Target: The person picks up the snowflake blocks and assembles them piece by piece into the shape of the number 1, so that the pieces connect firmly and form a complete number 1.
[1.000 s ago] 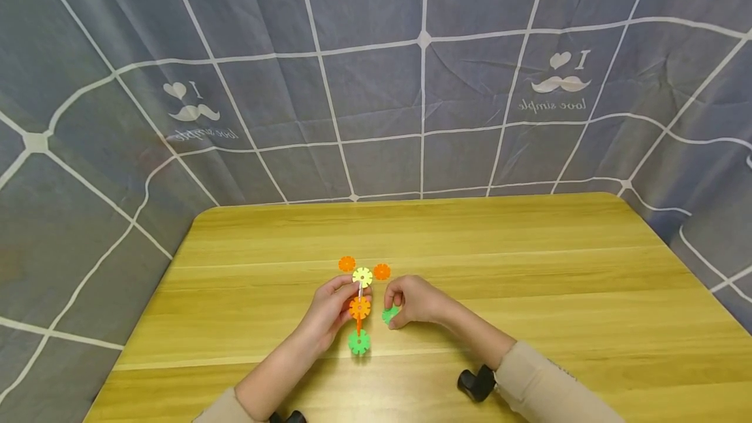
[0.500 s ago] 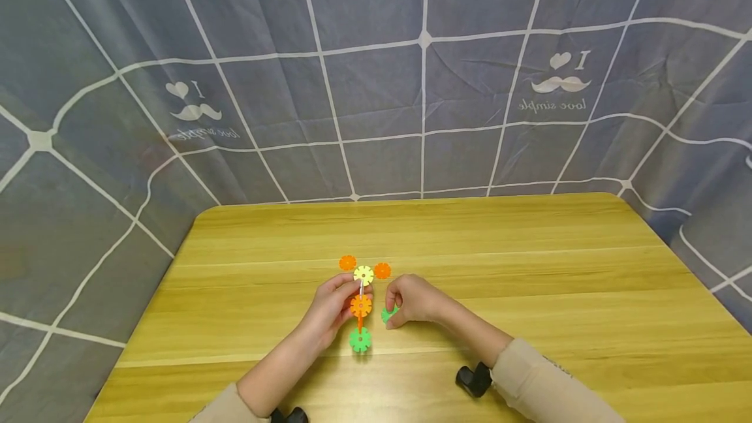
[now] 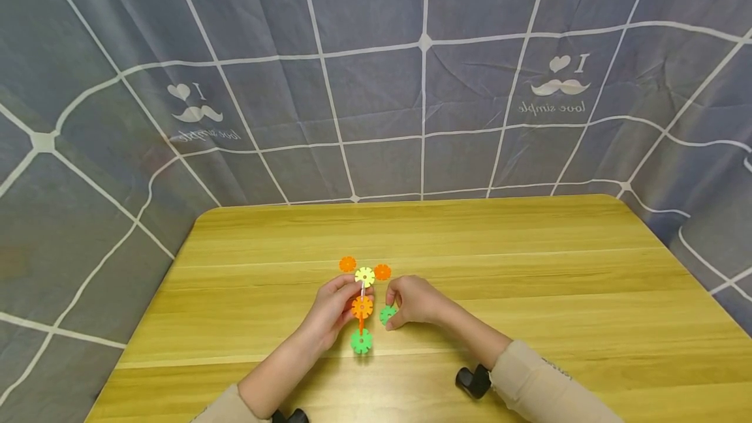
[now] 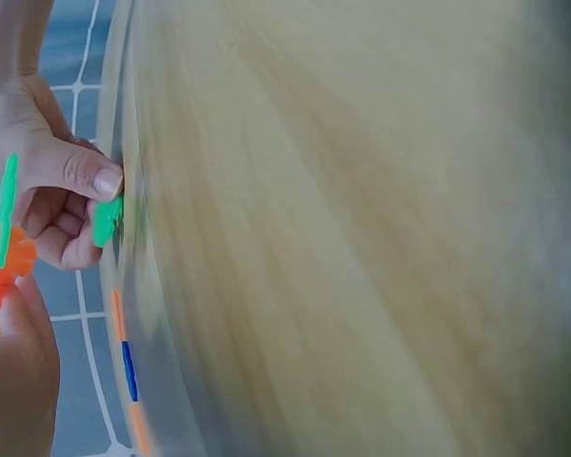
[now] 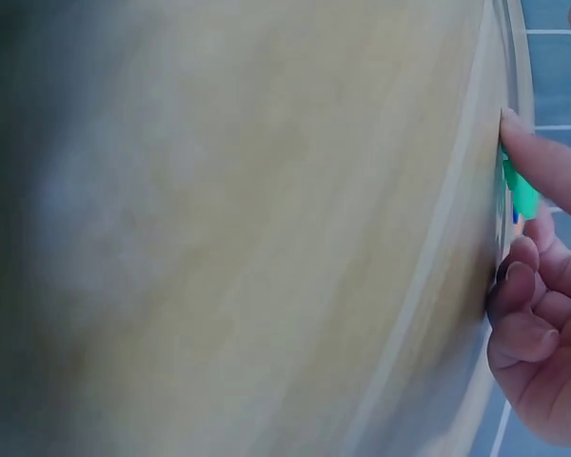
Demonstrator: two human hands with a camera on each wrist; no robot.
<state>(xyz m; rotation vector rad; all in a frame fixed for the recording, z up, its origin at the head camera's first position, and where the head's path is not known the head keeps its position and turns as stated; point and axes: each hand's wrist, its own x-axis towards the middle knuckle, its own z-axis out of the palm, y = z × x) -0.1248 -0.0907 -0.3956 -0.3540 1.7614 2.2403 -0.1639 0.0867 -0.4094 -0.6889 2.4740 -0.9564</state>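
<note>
Grips a yellow-white-orange-green chain of notched plastic discs (image 3: pixel 366 305) in curled left hand (image 3: pixel 335 305); just right, pinches a notched green plastic disc (image 3: pixel 384 313) in right hand (image 3: pixel 414 301).

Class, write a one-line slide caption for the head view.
Left hand holds linked discs; right hand pinches a green disc.
</note>
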